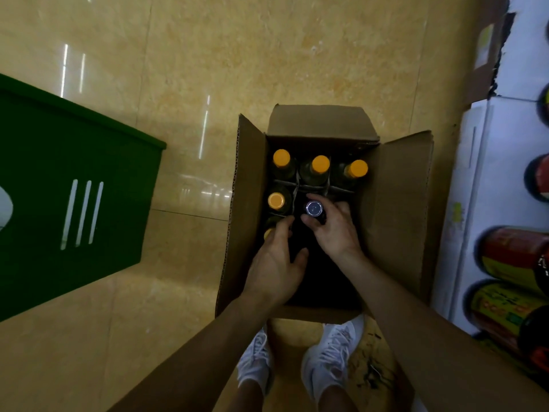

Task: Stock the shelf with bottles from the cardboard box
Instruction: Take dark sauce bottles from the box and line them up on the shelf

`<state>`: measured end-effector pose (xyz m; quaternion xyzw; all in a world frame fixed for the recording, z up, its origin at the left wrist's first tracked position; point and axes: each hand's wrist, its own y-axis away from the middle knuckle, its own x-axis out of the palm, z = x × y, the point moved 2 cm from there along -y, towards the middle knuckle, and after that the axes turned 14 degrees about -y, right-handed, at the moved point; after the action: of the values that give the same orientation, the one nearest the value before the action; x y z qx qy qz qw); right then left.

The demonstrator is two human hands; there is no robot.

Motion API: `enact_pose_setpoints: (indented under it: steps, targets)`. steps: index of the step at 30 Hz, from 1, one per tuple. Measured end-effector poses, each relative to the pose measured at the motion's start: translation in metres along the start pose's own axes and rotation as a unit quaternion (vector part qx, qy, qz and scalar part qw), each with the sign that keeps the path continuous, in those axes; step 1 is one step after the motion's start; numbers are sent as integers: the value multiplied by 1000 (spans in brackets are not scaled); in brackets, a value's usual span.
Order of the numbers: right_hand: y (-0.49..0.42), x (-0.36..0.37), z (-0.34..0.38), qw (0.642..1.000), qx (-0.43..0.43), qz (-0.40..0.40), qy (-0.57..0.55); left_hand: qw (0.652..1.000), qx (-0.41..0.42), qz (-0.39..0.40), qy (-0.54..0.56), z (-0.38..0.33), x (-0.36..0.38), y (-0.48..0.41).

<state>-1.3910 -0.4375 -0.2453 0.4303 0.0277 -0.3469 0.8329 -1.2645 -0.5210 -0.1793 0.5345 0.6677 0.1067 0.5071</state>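
Fingers (338, 211) of right hand (332, 230) grip silver-capped bottle (314, 208); left hand (276, 260), apparently relaxed, touches orange-capped bottle (268, 233).

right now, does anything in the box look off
The silver-topped bottle, gripped by the right hand, stands out: the other five visible in the cardboard box have orange caps. Its cap may be missing or different; I cannot tell which.

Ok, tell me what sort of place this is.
Probably a shop aisle: a white shelf lined with labelled containers, a green crate on the tiled floor, and an open cardboard box of capped bottles.
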Motion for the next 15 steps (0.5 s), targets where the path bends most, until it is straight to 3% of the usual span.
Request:
enact_pose_setpoints:
  steps: [15]
  targets:
    - [61, -40, 25, 986, -162, -23, -42, 1000, 5, 4, -2, -18, -11, 24]
